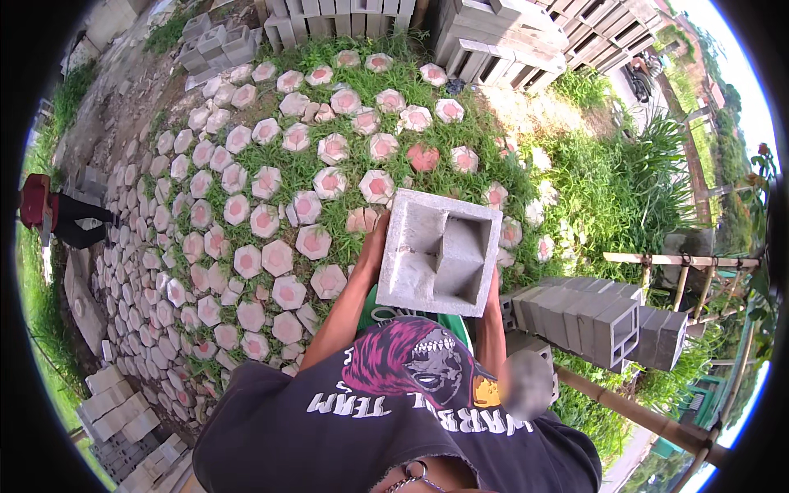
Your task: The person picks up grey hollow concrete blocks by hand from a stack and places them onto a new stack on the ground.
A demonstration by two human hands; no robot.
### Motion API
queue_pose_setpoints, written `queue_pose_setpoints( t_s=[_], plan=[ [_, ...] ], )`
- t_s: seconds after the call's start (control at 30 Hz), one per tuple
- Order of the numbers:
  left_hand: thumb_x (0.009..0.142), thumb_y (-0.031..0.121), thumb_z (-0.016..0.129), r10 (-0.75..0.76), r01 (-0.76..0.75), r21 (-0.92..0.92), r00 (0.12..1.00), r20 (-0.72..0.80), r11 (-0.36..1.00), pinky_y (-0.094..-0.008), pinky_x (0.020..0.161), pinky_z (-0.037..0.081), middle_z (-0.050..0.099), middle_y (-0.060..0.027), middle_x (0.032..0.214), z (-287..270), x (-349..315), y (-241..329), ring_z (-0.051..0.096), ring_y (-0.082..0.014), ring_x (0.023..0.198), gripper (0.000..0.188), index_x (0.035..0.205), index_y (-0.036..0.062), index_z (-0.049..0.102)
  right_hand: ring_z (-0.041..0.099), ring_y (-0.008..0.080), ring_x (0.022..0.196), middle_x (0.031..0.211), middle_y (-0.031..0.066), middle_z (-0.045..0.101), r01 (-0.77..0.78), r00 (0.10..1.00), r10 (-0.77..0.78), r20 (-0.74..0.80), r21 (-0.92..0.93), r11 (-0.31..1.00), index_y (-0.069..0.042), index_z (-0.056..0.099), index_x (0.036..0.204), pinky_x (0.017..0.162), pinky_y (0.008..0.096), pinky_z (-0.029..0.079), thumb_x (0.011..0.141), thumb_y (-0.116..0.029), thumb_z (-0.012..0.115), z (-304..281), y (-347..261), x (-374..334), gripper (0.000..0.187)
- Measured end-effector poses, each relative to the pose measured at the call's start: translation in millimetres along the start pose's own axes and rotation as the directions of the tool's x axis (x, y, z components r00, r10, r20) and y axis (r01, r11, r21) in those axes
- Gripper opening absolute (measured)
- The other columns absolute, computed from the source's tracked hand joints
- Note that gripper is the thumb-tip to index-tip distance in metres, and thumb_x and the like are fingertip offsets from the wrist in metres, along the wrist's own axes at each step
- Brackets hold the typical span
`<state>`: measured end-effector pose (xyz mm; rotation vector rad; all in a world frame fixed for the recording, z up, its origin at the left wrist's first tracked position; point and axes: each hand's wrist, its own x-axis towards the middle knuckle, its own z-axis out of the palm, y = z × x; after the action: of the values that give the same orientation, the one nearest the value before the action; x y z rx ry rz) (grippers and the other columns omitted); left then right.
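both hands (374, 246) carry a hollow concrete block (440, 251) over hexagonal pavers (263, 220).

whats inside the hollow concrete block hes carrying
The hollow concrete block, held between left hand and right hand, shows empty, stepped grey cavities. Their shadowed bottoms cannot be seen.

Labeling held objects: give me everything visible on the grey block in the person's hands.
The hollow grey block looks like cast concrete, squarish, with thick walls and a stepped, angled recess open toward the camera. Its surface is pale, rough and intact as far as shown. It is held at chest height, slightly tilted, above the grass. The left hand presses its left side and the right hand its lower right edge; most of both hands is hidden behind it. Nothing else touches it.
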<state>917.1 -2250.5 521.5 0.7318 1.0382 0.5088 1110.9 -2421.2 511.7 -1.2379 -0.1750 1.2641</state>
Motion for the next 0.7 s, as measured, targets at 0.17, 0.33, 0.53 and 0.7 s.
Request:
queue_pose_setpoints(
  t_s=[0.17,0.33,0.53,0.7],
  plan=[
    [0.092,0.058,0.036,0.051,-0.053,-0.042,0.997,-0.055,0.998,-0.0322,0.095,0.039,0.057,-0.0152,0.124,-2,31,39,0.054,-0.0227,0.109,0.072,0.129,-0.0019,0.052,0.039,0.0222,0.126,0.144,0.01,0.034,-0.055,0.997,0.053,0.063,0.027,0.998,-0.003,0.026,0.145,0.107,0.0354,0.03,0.097,-0.058,0.03,22,-19,58,0.074],
    [0.092,0.06,0.036,-0.017,0.005,-0.097,0.992,-0.126,0.995,-0.0321,0.095,0.039,0.056,-0.0153,0.126,4,64,78,0.054,-0.023,0.111,0.074,0.13,-0.0014,0.052,0.04,0.0187,0.122,0.138,0.0085,0.04,-0.138,0.985,0.137,0.102,0.009,0.99,-0.003,0.031,0.144,0.105,0.0307,0.03,0.096,-0.059,0.033,33,-42,125,0.074],
    [0.092,0.06,0.036,0.074,-0.117,-0.153,0.963,-0.261,0.981,-0.0321,0.095,0.039,0.057,-0.0153,0.126,10,150,112,0.054,-0.023,0.111,0.074,0.13,-0.0015,0.052,0.045,0.0183,0.116,0.134,0.0059,0.045,-0.13,0.975,0.141,0.173,-0.077,0.989,-0.004,0.033,0.143,0.102,0.0307,0.034,0.096,-0.058,0.035,68,-85,238,0.072],
    [0.092,0.06,0.036,0.115,-0.195,-0.194,0.925,-0.361,0.961,-0.0321,0.095,0.039,0.057,-0.0153,0.126,11,208,163,0.054,-0.0231,0.11,0.074,0.13,-0.0015,0.052,0.042,0.0222,0.124,0.14,0.0103,0.041,-0.204,0.906,0.228,0.357,-0.103,0.973,-0.003,0.03,0.144,0.107,0.0337,0.03,0.094,-0.062,0.032,117,-146,325,0.077]
  ],
)
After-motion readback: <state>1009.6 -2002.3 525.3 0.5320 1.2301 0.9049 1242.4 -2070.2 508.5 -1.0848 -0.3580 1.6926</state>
